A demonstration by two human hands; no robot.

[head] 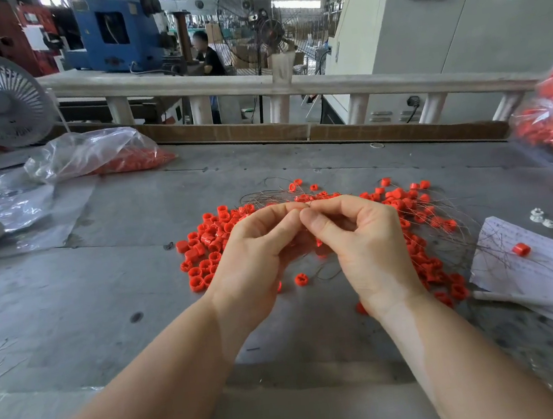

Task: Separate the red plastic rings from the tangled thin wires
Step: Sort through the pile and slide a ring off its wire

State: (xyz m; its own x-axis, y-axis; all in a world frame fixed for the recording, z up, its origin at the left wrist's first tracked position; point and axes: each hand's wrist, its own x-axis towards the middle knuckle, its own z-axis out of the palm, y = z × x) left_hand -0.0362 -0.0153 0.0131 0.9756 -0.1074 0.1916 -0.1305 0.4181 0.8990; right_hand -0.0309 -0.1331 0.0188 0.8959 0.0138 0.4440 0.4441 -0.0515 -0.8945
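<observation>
Wires [442, 225], thin and dark, lie looped through the red rings [203, 248] heaped on the grey table [132, 225], the heap spreading left and right of the hands and a few strands trailing right onto a sheet of paper [532, 259]; the left hand [256, 256] and right hand [364, 237] meet above the middle of the heap, thumb and forefinger of each pressed together at the tips, pinching what looks like a strand of wire, the other fingers curled under; whether a ring sits inside either palm I cannot tell; a hard pull could drag the whole tangle and scatter loose rings toward the near edge, such as the single ring [301, 279] lying just below the hands; a wire end may spring back or prick a fingertip; far left, a clear bag [96, 154] of more rings lies well apart, so sorted and unsorted pieces could get mixed if rings roll
</observation>
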